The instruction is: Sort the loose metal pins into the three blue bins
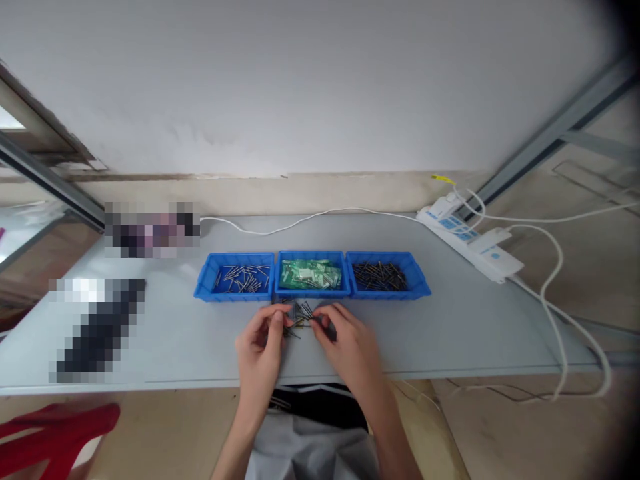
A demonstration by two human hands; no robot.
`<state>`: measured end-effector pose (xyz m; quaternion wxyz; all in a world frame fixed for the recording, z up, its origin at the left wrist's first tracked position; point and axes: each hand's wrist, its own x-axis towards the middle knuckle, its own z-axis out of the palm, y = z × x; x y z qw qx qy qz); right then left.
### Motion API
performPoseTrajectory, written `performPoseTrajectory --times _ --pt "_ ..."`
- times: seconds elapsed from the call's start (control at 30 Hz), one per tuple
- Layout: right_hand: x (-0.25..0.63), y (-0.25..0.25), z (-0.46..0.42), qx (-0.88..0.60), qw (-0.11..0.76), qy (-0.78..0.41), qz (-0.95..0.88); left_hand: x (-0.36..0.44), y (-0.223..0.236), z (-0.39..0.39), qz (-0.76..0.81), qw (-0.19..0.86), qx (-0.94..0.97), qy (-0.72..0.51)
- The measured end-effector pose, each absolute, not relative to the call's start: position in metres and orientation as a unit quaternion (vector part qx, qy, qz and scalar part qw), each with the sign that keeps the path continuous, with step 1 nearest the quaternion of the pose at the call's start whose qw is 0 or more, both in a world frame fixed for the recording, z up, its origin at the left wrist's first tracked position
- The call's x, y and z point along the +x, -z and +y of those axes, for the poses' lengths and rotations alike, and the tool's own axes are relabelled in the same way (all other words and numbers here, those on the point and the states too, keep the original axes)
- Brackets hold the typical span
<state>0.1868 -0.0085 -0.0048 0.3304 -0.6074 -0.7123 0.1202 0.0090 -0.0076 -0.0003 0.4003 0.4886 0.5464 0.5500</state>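
Observation:
My left hand [263,347] and my right hand [345,343] meet over a small heap of dark thin pins [296,312] on the grey table [450,327], just in front of the bins. Both hands have fingers pinched together around a small part between them; it is too small to name. Behind the heap stand three blue bins side by side: the left bin [235,277] holds silvery pins, the middle bin [311,273] holds green pieces, the right bin [385,275] holds dark pins.
A white power strip [470,243] with white cables lies at the table's back right. Blurred-out items sit at the left. A red object [55,433] lies below the table's front left edge. A wall closes the back.

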Motion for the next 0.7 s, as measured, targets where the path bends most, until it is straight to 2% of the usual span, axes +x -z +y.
performPoseTrajectory --times 0.33,0.47,0.7 --pt "0.184 0.009 -0.010 -0.610 0.339 -0.084 -0.712 0.010 0.000 -0.007 0.545 0.385 0.521 -0.532" --pt "0.184 0.007 -0.010 -0.605 0.370 -0.096 -0.699 0.010 -0.001 -0.007 0.548 0.362 0.534 -0.532" --pt "0.179 -0.011 -0.018 -0.571 0.437 -0.191 -0.668 0.019 0.000 -0.005 0.511 0.274 0.646 -0.497"
